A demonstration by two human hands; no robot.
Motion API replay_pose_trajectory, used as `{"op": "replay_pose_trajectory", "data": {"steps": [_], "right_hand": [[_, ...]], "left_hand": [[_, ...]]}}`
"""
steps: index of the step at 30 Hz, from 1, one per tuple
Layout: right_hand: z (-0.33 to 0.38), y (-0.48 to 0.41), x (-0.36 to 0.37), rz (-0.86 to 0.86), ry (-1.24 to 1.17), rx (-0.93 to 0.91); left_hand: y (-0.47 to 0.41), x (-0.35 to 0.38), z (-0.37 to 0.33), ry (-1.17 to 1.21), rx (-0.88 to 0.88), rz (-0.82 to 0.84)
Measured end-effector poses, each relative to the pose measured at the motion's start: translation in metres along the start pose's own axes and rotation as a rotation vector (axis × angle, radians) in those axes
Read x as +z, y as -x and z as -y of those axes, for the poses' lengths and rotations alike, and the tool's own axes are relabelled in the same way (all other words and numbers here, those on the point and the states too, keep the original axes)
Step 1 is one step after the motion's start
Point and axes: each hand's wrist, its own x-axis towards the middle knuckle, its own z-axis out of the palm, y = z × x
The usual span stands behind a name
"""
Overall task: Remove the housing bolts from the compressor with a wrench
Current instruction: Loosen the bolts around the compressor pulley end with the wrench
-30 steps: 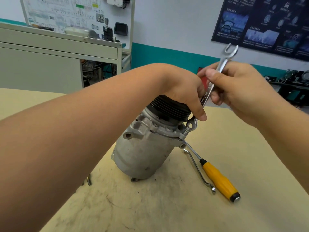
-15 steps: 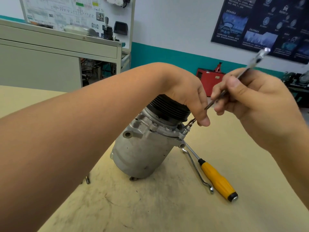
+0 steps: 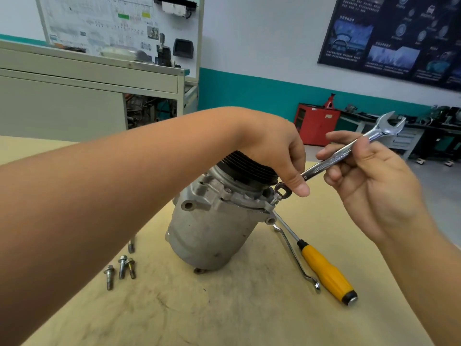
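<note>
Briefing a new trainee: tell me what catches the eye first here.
The grey compressor stands mid-table, left hand gripping its top. The right hand holds a wrench, ring end on a rim bolt. A yellow screwdriver lies right of it, loose bolts left.

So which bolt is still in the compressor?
The bolt under the wrench's ring end, at the compressor's flange. The other four bolts lie loose on the table.
</note>
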Motion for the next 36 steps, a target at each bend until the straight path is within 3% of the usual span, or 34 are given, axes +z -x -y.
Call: {"op": "replay_pose_trajectory", "data": {"steps": [4, 7, 13, 19, 22, 30, 33, 36], "right_hand": [[-0.004, -0.005, 0.004, -0.022, -0.061, -0.021], [-0.001, -0.009, 0.004, -0.022, -0.076, -0.049], [-0.004, -0.006, -0.022, -0.093, -0.263, -0.086], [-0.057, 0.015, -0.041, -0.361, -0.65, 0.138], [-0.076, 0.02, -0.042, -0.4, -0.725, 0.264], [-0.083, 0.021, -0.039, -0.349, -0.724, 0.341], [-0.08, 0.022, -0.041, -0.347, -0.729, 0.344], [-0.078, 0.024, -0.042, -0.361, -0.726, 0.346]], "left_hand": [[-0.001, 0.0, -0.005, -0.247, 0.021, 0.15], [-0.004, 0.004, -0.009, -0.432, 0.027, 0.148], [-0.001, 0.008, -0.011, -0.422, 0.068, 0.102], [0.002, 0.008, -0.012, -0.409, 0.058, 0.105], [0.004, 0.007, -0.015, -0.416, 0.074, 0.072], [0.036, -0.001, -0.024, -0.249, 0.16, -0.202], [0.076, 0.018, -0.019, -0.097, 0.166, -0.527], [0.125, 0.052, -0.004, 0.13, 0.006, -0.819]]}}
